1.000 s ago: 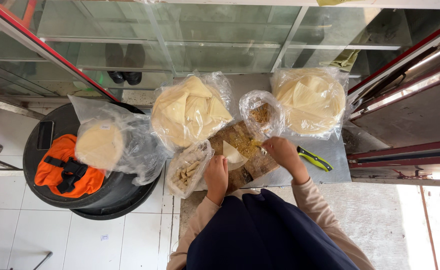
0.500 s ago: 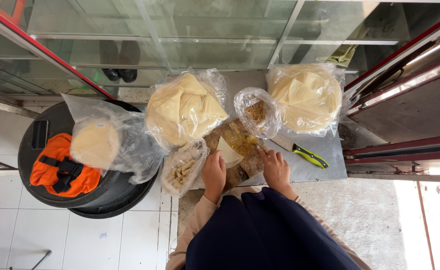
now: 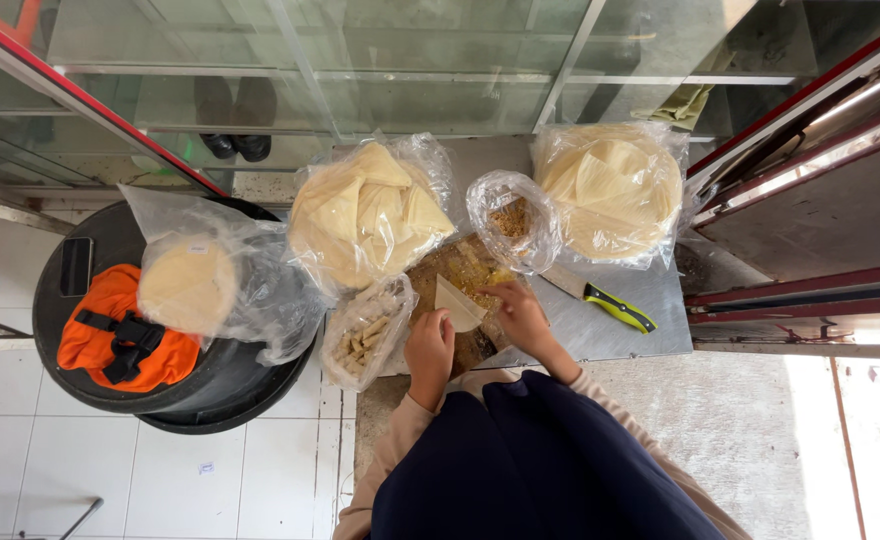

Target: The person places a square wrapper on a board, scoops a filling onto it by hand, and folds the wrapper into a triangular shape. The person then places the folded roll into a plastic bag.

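1. Head view: the left hand (image 3: 430, 352) pinches the lower edge of a pale triangular pastry sheet (image 3: 457, 303) lying on a brown wooden board (image 3: 452, 265); its fingers are closed on the sheet
2. The right hand (image 3: 520, 315) rests curled just beside the sheet's right corner, fingertips down on the board; whether it grips anything cannot be told
3. A knife with a yellow-green handle (image 3: 605, 298) lies on the grey metal table (image 3: 650, 335), right of the hands
4. A clear plastic bag of rolled pastries (image 3: 365, 335) sits just left of the left hand
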